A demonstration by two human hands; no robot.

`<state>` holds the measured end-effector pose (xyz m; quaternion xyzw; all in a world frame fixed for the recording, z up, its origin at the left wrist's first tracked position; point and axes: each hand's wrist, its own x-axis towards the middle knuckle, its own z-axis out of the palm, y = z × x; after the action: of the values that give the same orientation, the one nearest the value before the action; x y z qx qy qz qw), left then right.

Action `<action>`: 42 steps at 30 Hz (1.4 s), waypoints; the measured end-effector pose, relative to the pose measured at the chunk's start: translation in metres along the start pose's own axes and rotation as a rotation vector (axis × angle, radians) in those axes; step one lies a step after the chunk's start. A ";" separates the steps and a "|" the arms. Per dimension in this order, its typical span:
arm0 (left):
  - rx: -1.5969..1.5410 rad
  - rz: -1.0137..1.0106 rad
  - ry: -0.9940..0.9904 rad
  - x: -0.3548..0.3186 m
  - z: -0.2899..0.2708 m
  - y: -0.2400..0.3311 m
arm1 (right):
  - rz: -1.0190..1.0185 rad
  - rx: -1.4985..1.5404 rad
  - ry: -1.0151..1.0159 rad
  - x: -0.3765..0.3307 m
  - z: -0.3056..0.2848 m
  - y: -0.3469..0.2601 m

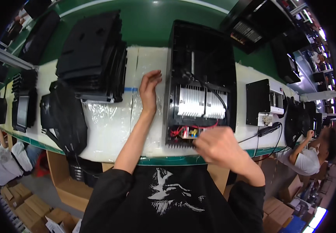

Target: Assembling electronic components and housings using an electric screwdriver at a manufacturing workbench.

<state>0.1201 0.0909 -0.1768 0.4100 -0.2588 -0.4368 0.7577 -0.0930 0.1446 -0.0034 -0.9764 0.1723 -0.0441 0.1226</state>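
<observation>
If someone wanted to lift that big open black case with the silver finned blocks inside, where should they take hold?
Probably by the two long side walls of the black case, one hand from each side. It lies flat and open-faced, so the raised rims offer firm edges, while the finned blocks and red wires inside are best left untouched.

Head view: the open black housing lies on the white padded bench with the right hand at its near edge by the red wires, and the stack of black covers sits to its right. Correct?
Not quite. The head view shows the stack of black covers to the left of the open black housing, not the right. The rest holds: the housing lies on the white padded bench, and the right hand is at its near edge by the red wires.
</observation>
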 end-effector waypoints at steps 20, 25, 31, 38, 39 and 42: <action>0.125 -0.035 -0.062 -0.015 -0.004 0.002 | 0.570 0.601 -0.070 0.103 0.024 0.084; 0.155 -0.059 -0.038 -0.017 0.000 0.009 | 0.511 0.996 -0.088 0.090 0.022 0.092; 0.171 -0.052 -0.044 -0.015 -0.006 0.005 | 0.456 1.254 0.275 0.027 -0.055 0.062; 0.192 -0.066 -0.035 -0.017 -0.006 0.005 | 0.551 1.068 0.765 -0.090 -0.104 0.027; 0.204 -0.056 -0.033 -0.017 -0.007 0.004 | 0.545 1.097 0.826 -0.106 -0.102 0.023; 0.187 -0.066 -0.029 -0.020 -0.008 0.001 | 0.471 1.142 0.997 -0.141 -0.083 0.010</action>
<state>0.1170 0.1115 -0.1803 0.4811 -0.2957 -0.4414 0.6973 -0.2392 0.1662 0.0676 -0.5656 0.3594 -0.5305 0.5191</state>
